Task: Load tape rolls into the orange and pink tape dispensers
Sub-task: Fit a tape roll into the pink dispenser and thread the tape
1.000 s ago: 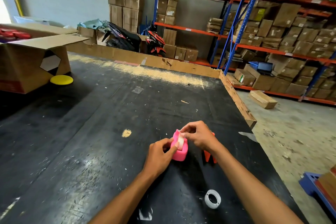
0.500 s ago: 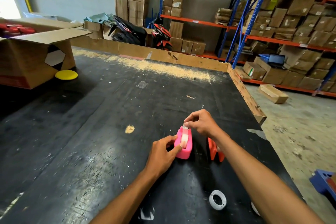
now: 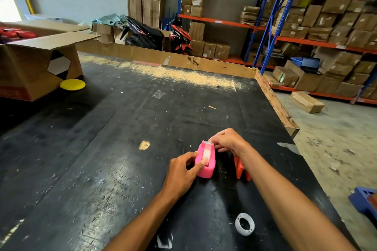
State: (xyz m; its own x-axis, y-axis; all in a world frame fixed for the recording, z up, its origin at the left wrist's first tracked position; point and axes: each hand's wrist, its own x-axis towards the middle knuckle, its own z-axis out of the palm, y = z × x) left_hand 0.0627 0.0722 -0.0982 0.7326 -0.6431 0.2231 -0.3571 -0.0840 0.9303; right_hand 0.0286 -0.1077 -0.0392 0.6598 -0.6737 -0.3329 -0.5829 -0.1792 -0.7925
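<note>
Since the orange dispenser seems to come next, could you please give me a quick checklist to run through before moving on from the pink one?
1. Roll seated in the pink dispenser: ok, tape shows in its slot.
2. Tape end drawn to the cutter: cannot tell; the right hand covers that end.
3. Dispenser steadied: ok, the left hand holds its near end.
4. Orange dispenser within reach: ok, it stands beside the pink one.
5. Orange dispenser empty: cannot tell, the forearm hides most of it.
6. Spare tape roll available: ok, it lies loose on the table.

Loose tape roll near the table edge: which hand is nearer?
Left. The left hand grips the pink dispenser up-table from the loose tape roll; the right hand is farther, at the dispenser's far end.
</note>
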